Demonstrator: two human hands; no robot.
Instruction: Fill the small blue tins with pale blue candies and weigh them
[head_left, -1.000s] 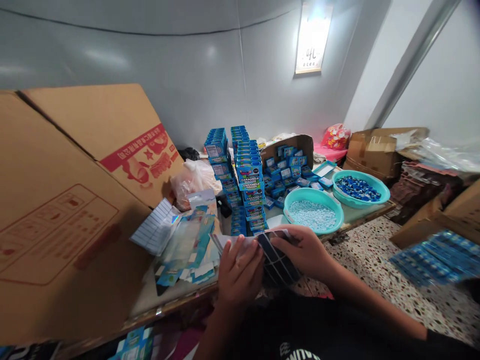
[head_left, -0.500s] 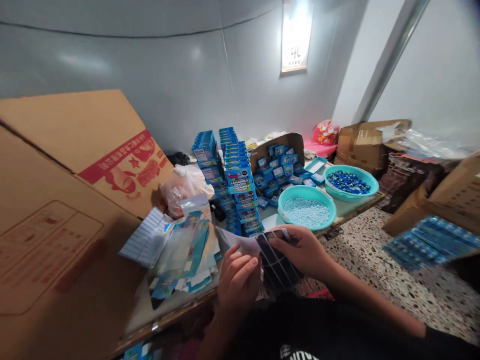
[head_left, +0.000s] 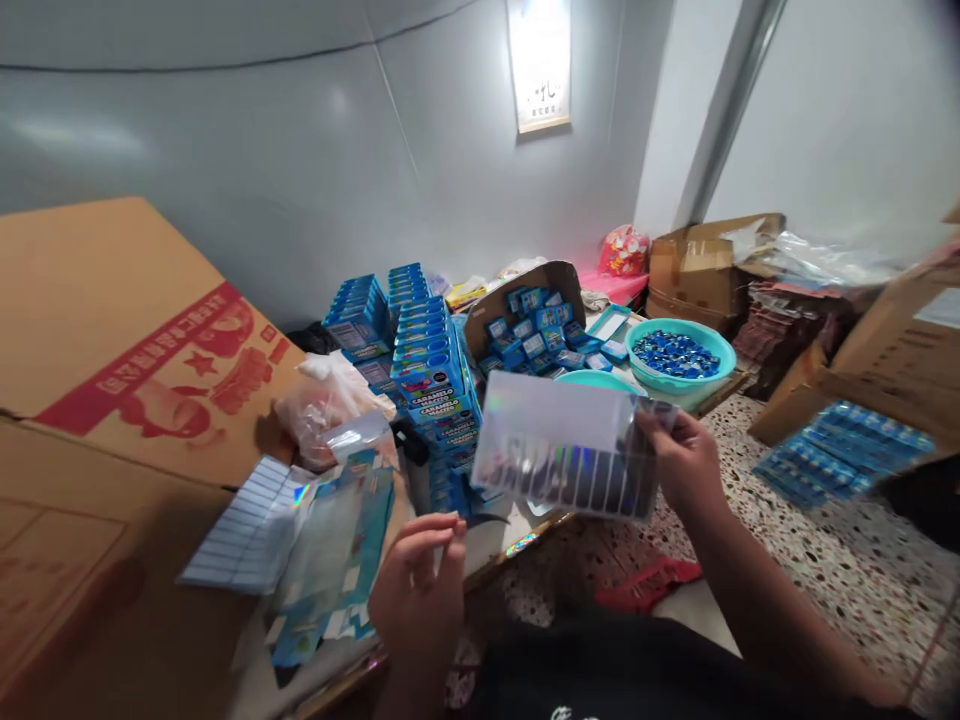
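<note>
My right hand grips the right end of a sticker sheet, a pale backing with rows of dark, shiny strips. The sheet is held up over the table's front edge and partly hides a turquoise basin. Lower and to the left, my left hand is closed in a pinch, apart from the sheet. A thin dark curved strip shows at its fingertips; its exact kind is hard to make out. Behind the hands stand stacked blue candy display boxes.
A large cardboard box fills the left side. Beside it lie sticker sheets and flat clear-and-blue packaging. Small blue boxes are heaped at the back. Another basin holds blue pieces; an open carton stands right.
My hands have parted. The right hand has raised the sticker sheet and turned it flat to view, while the left has drawn away pinched. The view has shifted right.
</note>
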